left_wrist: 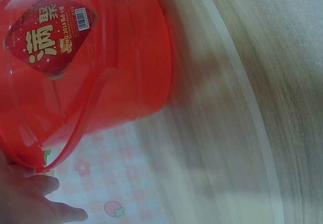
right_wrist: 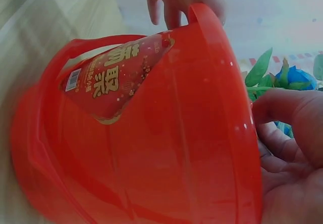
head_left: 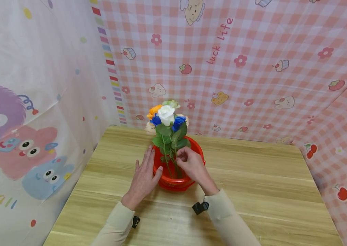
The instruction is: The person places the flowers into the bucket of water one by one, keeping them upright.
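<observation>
A red plastic bucket stands upright on the table, its handle hanging down and a dark red label on its side. Artificial roses on green-leaved stems stand in it: a white rose, blue roses, an orange one and pale ones. My left hand lies along the bucket's left rim, fingers extended. Over the right part of the rim reaches my right hand, its curled thumb and forefinger pinching a flower stem inside the bucket. The lower stem ends are partly hidden by the bucket's front wall.
The wooden table extends on both sides of the bucket. Behind it hangs a pink checked cloth, and a white cartoon-printed cloth hangs at the left. Black wrist cameras are strapped at the sleeves.
</observation>
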`<state>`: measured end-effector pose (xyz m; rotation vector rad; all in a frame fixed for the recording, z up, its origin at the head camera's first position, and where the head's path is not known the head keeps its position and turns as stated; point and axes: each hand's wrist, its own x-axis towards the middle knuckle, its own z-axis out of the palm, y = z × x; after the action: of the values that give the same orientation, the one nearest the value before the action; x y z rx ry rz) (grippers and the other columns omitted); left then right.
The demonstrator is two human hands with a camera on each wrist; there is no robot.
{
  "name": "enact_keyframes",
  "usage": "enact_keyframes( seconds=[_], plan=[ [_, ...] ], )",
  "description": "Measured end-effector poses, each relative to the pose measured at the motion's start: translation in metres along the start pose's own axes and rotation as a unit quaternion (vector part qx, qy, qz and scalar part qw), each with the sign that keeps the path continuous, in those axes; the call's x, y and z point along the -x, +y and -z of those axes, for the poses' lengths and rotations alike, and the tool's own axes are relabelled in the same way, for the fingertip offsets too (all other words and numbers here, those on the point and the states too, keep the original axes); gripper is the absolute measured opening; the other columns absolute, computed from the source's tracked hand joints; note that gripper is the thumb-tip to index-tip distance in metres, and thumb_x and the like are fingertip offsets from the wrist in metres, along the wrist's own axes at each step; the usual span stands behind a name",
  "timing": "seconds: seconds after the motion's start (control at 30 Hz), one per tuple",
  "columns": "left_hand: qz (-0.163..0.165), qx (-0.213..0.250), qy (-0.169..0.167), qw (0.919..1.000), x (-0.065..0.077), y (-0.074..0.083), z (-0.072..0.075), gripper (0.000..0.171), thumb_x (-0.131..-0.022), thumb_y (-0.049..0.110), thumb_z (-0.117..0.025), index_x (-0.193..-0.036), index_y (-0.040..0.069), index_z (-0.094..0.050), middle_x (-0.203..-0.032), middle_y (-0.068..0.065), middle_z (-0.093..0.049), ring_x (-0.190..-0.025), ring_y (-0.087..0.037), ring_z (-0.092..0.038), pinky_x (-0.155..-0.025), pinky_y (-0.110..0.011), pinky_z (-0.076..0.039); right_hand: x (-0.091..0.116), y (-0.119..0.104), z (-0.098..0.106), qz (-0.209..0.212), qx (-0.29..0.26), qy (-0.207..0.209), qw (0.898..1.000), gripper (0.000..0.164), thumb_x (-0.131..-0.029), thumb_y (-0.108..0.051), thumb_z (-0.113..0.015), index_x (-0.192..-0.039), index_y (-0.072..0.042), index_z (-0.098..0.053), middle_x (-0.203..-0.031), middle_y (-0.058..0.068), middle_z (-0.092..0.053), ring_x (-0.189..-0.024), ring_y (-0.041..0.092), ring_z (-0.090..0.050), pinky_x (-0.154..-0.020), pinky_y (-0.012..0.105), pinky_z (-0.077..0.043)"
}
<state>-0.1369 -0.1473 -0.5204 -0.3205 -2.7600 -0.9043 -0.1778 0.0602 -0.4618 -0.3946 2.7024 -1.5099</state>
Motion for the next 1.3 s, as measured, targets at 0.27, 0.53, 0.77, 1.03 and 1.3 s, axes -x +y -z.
enact_keyframes(
  seconds=[0.27, 0.53, 0.77, 1.03, 1.3],
  plan=[
    [0.000, 0.000, 0.001, 1.0000, 0.000, 0.000, 0.000, 0.070, -0.105, 0.032, -0.049, -0.162, -0.002, -0.027, -0.172, -0.013, -0.016, -0.155, -0.037, -0.024, -0.114, -0.077, -0.018, -0.012, -0.002, -0.002, -0.012, 0.012, -0.020, 1.000, 0.011, -0.091, -0.007, -0.074, -0.101, -0.007, -0.070, -0.095, 0.005, -0.071, -0.086, 0.019, -0.067, -0.081, 0.037, -0.059],
    [-0.003, -0.003, 0.002, 1.0000, 0.000, 0.000, 0.000, 0.070, -0.106, 0.033, -0.049, -0.162, -0.003, -0.026, -0.172, -0.014, -0.017, -0.155, -0.037, -0.024, -0.114, -0.077, -0.018, -0.019, -0.003, -0.006, -0.018, 0.011, -0.043, 0.999, 0.008, -0.091, -0.007, -0.075, -0.099, -0.007, -0.072, -0.091, 0.003, -0.072, -0.086, 0.018, -0.069, -0.078, 0.035, -0.060],
    [-0.006, -0.003, 0.006, 1.0000, 0.000, -0.001, -0.001, 0.070, -0.105, 0.032, -0.049, -0.161, -0.003, -0.027, -0.171, -0.016, -0.020, -0.155, -0.034, -0.024, -0.113, -0.078, -0.019, -0.022, -0.002, -0.008, -0.035, 0.050, -0.073, 0.995, 0.007, -0.092, -0.007, -0.074, -0.098, -0.008, -0.072, -0.089, 0.002, -0.072, -0.079, 0.015, -0.066, -0.073, 0.031, -0.059],
    [-0.007, -0.007, 0.006, 0.9999, -0.001, -0.001, 0.000, 0.070, -0.105, 0.032, -0.050, -0.161, -0.003, -0.027, -0.170, -0.018, -0.021, -0.150, -0.038, -0.034, -0.111, -0.079, -0.020, -0.025, -0.003, -0.011, -0.033, 0.074, -0.084, 0.993, 0.006, -0.091, -0.007, -0.076, -0.097, -0.008, -0.074, -0.087, 0.002, -0.072, -0.074, 0.014, -0.065, -0.070, 0.030, -0.058],
    [-0.006, -0.011, 0.011, 0.9999, -0.002, -0.001, -0.001, 0.070, -0.105, 0.033, -0.050, -0.161, -0.002, -0.028, -0.170, -0.018, -0.023, -0.149, -0.038, -0.036, -0.112, -0.079, -0.022, -0.028, -0.004, -0.018, -0.018, 0.082, -0.090, 0.992, 0.006, -0.092, -0.007, -0.075, -0.098, -0.008, -0.075, -0.089, 0.002, -0.073, -0.077, 0.014, -0.067, -0.073, 0.032, -0.059]
  ],
)
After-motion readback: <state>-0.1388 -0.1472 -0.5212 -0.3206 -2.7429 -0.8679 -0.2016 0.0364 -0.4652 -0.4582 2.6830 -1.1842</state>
